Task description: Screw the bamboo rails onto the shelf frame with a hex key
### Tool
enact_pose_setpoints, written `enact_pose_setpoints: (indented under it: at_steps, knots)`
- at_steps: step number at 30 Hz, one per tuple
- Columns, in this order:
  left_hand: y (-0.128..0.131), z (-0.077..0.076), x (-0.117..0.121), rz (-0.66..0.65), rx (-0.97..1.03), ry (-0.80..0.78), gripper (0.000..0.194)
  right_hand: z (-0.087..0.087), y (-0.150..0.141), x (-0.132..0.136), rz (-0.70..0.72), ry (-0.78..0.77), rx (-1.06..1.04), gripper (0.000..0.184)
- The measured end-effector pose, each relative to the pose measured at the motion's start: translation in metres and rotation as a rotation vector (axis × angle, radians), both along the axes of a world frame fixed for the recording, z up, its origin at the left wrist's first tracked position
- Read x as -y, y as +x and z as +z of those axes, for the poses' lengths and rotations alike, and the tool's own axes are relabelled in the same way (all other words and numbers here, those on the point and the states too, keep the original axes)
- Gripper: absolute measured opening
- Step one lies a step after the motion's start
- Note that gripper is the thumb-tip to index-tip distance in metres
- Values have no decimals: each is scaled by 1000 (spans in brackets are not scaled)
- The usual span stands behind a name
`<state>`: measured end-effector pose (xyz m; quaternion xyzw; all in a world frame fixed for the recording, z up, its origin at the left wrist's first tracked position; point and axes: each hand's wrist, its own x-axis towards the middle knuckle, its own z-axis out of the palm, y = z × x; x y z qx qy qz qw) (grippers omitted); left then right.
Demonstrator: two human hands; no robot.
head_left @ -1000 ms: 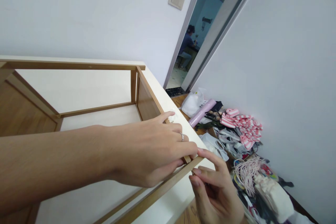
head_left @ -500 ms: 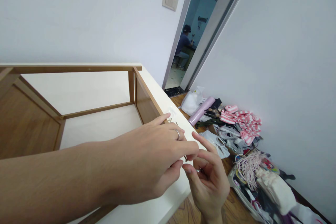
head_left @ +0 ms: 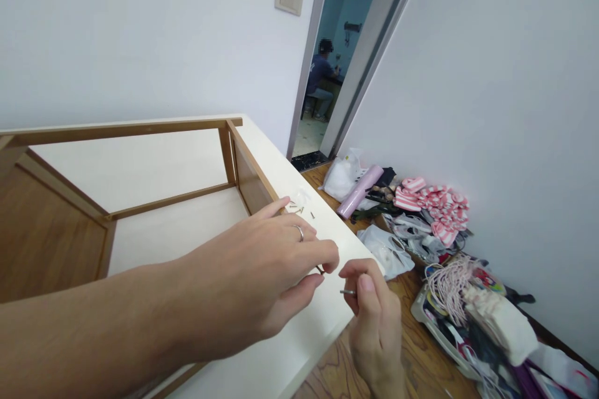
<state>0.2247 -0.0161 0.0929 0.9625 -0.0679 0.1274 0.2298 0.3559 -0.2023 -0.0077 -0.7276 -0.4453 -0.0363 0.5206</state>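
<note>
My left hand (head_left: 281,262), with a ring on one finger, reaches across from the left over the edge of a wooden frame (head_left: 253,165). Its thumb and index finger pinch a small dark brass-coloured screw (head_left: 320,270), mostly hidden by the fingertips. Close by on the right, my right hand (head_left: 377,318) is closed, and a thin silvery metal rod (head_left: 347,292) pokes out leftward from its fingers; the rest of the rod is hidden. Several loose screws (head_left: 299,209) lie on the white tabletop (head_left: 281,355) just beyond my left fingers.
A plastic bag (head_left: 386,249), a purple roll (head_left: 360,192), striped pink cloth (head_left: 435,206) and a crate (head_left: 435,336) of odds and ends lie on the wooden floor along the right wall. Through the doorway, a person (head_left: 321,75) sits at a counter.
My hands have moved apart; the right hand has drawn away from the left and its fingers have closed, with the metal rod now showing. The view has shifted slightly.
</note>
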Motion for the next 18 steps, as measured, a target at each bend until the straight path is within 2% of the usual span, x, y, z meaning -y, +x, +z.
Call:
enact_pose_setpoints:
  at_steps: [3,7,10,13,18]
  knots:
    - [0,0,1,6,0,7,15,5,-1,3,24,0,-31,24]
    - [0,-1,1,29,-7,-27,12,11,-9,4,17,116,60,16]
    - [-1,-4,1,33,13,-45,12,8,-16,6,110,207,17,24]
    - [-2,-6,1,34,22,-64,14,2,-20,8,184,219,-8,38]
    - [-2,-4,0,44,-16,-87,11,0,-19,8,166,163,-19,28]
